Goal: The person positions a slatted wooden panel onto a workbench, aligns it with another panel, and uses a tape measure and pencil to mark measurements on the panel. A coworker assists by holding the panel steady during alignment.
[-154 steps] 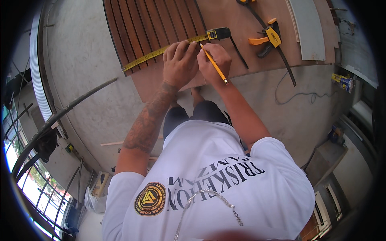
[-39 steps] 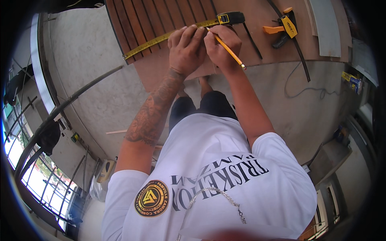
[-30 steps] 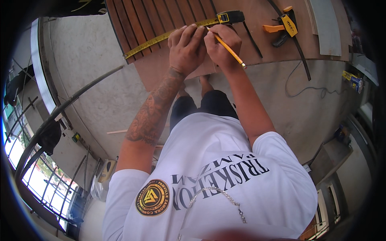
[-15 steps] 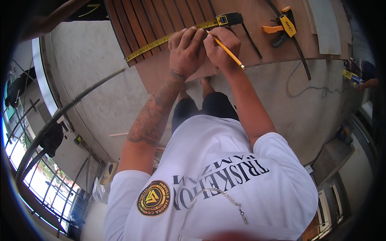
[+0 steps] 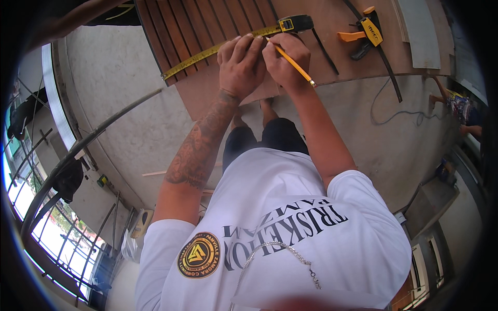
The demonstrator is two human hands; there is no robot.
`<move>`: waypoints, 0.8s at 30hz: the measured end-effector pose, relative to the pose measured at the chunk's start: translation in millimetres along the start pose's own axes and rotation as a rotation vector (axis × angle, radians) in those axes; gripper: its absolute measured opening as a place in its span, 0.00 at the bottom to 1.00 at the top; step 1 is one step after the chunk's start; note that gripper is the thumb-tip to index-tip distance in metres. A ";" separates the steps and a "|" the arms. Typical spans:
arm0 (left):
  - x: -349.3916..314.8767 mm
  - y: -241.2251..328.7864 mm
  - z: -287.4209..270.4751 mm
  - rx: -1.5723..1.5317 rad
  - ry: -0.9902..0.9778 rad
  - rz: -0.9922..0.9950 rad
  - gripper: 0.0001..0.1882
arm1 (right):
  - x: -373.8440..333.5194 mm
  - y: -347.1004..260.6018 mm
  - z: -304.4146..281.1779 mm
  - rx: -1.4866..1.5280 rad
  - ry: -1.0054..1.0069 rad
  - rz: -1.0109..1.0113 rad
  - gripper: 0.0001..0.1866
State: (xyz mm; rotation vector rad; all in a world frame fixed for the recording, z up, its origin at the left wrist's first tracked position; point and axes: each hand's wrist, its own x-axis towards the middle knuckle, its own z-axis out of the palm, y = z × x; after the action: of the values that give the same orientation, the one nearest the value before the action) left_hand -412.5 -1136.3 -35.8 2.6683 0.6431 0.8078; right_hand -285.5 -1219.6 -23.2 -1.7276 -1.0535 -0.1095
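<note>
A tape measure lies with its yellow blade pulled out across dark brown wooden slats. My left hand rests over the blade, its fingers bent and the fingertips pressed on its near edge. To its right, my right hand is closed around a yellow pencil. The pencil's tip points up-left, close to the blade and beside my left fingers. Whether the tip touches the wood is too small to tell. My left thumb is mostly hidden.
A yellow and black bar clamp lies on the plywood sheet at the right, near a pale board. A grey cord trails over the floor. Another person's arm is at the upper left; a second person is at the far right.
Both my hands, the pencil and the tape stay almost in place. The person at the far right has shifted, and more of their arms shows. The arm at the upper left has moved slightly.
</note>
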 end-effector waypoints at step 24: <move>-0.4 0.5 0.0 -0.012 -0.006 -0.015 0.25 | 1.0 -2.4 -1.4 0.004 -0.017 0.016 0.01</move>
State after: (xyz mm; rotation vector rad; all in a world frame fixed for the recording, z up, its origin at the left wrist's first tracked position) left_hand -412.7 -1137.0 -35.8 2.6513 0.6535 0.7968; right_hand -286.0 -1220.0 -20.3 -1.7357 -1.0511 -0.0828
